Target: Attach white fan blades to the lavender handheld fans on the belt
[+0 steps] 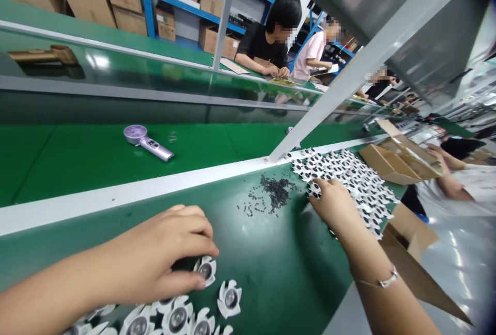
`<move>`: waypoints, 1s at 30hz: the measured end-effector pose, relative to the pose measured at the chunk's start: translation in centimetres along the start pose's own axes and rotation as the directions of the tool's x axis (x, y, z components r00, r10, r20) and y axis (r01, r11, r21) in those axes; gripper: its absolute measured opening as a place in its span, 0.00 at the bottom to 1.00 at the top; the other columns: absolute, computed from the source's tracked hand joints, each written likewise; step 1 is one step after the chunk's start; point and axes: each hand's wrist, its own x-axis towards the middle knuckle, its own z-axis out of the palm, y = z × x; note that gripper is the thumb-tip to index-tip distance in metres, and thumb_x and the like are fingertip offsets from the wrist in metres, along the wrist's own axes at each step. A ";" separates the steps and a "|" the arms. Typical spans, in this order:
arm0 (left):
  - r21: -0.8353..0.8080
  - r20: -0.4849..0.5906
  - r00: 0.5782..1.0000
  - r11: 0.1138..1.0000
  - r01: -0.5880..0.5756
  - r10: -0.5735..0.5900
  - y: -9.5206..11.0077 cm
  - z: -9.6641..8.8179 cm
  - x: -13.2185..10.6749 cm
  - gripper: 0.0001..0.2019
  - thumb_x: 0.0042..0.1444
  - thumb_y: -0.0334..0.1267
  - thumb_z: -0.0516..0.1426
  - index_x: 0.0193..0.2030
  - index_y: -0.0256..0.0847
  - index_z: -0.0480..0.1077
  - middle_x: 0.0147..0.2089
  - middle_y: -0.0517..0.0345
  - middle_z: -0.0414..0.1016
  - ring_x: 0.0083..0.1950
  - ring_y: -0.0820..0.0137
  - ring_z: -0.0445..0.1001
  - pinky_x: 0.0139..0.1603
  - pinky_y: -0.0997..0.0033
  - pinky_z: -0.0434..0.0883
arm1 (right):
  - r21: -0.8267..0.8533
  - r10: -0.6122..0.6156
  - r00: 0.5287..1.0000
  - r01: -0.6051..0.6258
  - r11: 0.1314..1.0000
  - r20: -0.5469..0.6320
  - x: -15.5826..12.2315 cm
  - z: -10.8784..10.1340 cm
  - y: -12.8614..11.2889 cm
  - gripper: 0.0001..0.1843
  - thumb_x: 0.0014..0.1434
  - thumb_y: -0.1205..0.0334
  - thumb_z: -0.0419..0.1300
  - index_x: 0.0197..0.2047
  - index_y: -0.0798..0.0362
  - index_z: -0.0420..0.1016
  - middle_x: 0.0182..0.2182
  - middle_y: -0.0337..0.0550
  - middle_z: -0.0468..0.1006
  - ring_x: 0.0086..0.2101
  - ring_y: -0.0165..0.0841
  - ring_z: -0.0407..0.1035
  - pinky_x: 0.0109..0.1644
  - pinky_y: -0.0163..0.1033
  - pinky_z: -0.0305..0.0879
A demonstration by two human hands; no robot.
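My left hand [166, 257] is at the lower left, its thumb and fingertips closed around the edge of a small white fan impeller [206, 271] with a round hub. Below it more loose impellers [178, 318] lie on the green bench, and a single impeller [229, 299] sits just to the right. At the near edge of a dense spread of white impellers [349, 169], my right hand [335, 206] pinches another impeller [314, 190]; the palm side of this grip is hidden. A pile of tiny black parts [276, 190] lies between my hands.
A purple handheld fan [149, 142] lies on the green conveyor belt [77, 164] beyond a white rail [116, 190]. A slanted metal post [329, 107] rises from that rail. Open cardboard boxes [403, 159] stand at right. Co-workers [271, 40] sit across the line.
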 end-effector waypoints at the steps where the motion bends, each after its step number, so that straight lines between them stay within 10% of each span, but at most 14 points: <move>1: 0.007 0.040 0.999 1.000 0.005 -0.005 0.1 0.0 0.1 0.12 0.59 0.42 0.61 0.49 0.54 0.74 0.48 0.60 0.74 0.51 0.63 0.70 0.50 0.63 0.67 | 0.000 -0.036 0.999 0.036 0.999 -0.010 0.0 0.2 -0.1 0.18 0.59 0.63 0.59 0.52 0.58 0.77 0.41 0.56 0.74 0.44 0.46 0.70 0.50 0.45 0.64; 17: 0.066 -0.187 0.960 0.973 0.223 -0.207 -1.0 0.3 0.2 0.23 0.52 0.52 0.64 0.55 0.52 0.73 0.52 0.57 0.74 0.55 0.57 0.69 0.57 0.56 0.65 | -0.040 -0.300 0.954 0.300 0.953 0.006 3.0 0.4 0.3 0.08 0.56 0.72 0.58 0.27 0.58 0.77 0.29 0.51 0.77 0.34 0.42 0.71 0.41 0.44 0.63; 22: 0.049 -0.259 0.941 0.970 0.238 -0.218 -1.8 1.0 0.3 0.16 0.55 0.45 0.63 0.50 0.48 0.75 0.48 0.58 0.76 0.52 0.60 0.71 0.54 0.57 0.66 | 0.158 -0.365 0.925 0.378 0.912 -0.104 1.0 -2.7 -4.7 0.08 0.60 0.69 0.56 0.32 0.57 0.75 0.33 0.52 0.77 0.38 0.42 0.71 0.44 0.44 0.65; 30: 0.027 -0.314 0.936 0.984 0.176 -0.159 -2.6 1.3 0.8 0.14 0.52 0.43 0.67 0.45 0.43 0.77 0.43 0.58 0.77 0.47 0.61 0.72 0.50 0.61 0.66 | 0.745 -0.627 0.730 0.571 0.345 -0.270 -6.1 -4.9 -17.2 0.07 0.61 0.71 0.56 0.32 0.52 0.71 0.31 0.40 0.73 0.35 0.32 0.66 0.42 0.38 0.64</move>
